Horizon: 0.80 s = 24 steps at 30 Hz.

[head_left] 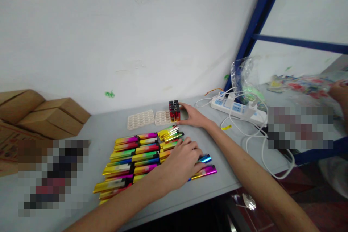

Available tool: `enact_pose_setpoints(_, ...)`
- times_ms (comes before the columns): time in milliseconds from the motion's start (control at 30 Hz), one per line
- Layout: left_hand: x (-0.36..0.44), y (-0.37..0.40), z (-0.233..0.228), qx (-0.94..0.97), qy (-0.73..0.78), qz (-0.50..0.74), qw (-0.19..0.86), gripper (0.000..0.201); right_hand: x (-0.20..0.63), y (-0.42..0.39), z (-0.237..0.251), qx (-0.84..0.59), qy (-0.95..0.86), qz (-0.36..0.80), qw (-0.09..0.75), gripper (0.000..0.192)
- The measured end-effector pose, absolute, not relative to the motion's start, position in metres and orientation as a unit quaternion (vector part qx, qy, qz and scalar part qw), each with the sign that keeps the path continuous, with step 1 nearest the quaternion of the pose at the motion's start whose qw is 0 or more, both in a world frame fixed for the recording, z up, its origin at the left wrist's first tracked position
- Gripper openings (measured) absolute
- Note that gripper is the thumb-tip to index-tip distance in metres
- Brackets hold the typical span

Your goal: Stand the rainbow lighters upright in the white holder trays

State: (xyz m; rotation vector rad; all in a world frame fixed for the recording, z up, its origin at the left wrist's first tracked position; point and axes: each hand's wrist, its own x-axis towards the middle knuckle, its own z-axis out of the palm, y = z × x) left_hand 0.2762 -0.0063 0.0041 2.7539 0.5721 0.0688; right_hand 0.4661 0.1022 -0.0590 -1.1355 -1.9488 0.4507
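The left hand bends over shiny, flat lighters lying in rows on the smooth grey desk; I cannot tell if its grip pinches one. They look light, hard and slippery, so best held by their flat middles. Farther back, the right hand curves around standing dark lighters, at a pale, dimpled tray; whether it squeezes, I cannot tell.

Bare hands, bare slim forearms
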Motion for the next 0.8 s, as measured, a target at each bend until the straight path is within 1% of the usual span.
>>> enact_pose_setpoints(100,0.279,-0.007,0.002,0.956,0.207,0.056,0.201,0.019,0.466,0.102,-0.06,-0.45,-0.773,0.181,0.408,0.094)
enact_pose_setpoints(200,0.281,-0.006,0.005,0.906,0.257,0.135,0.308,0.014,0.466,0.102,-0.06,-0.452,-0.773,0.178,0.407,0.093)
enact_pose_setpoints(333,0.275,0.004,0.014,0.804,0.293,0.251,0.452,0.02,0.467,0.103,-0.062,-0.458,-0.775,0.175,0.398,0.092)
enact_pose_setpoints(433,0.264,0.015,0.018,0.715,0.261,0.283,0.583,0.026,0.468,0.104,-0.063,-0.467,-0.773,0.173,0.393,0.09)
enact_pose_setpoints(500,0.256,0.021,0.02,0.654,0.25,0.293,0.651,0.029,0.469,0.103,-0.064,-0.461,-0.777,0.176,0.392,0.087)
enact_pose_setpoints(633,0.245,0.025,0.026,0.56,0.258,0.327,0.716,0.034,0.468,0.102,-0.064,-0.457,-0.776,0.177,0.397,0.085)
enact_pose_setpoints(700,0.243,0.027,0.03,0.525,0.257,0.324,0.744,0.035,0.467,0.1,-0.064,-0.463,-0.773,0.172,0.398,0.086)
enact_pose_setpoints(800,0.24,0.029,0.033,0.51,0.269,0.303,0.759,0.051,0.467,0.099,-0.064,-0.465,-0.775,0.164,0.396,0.087)
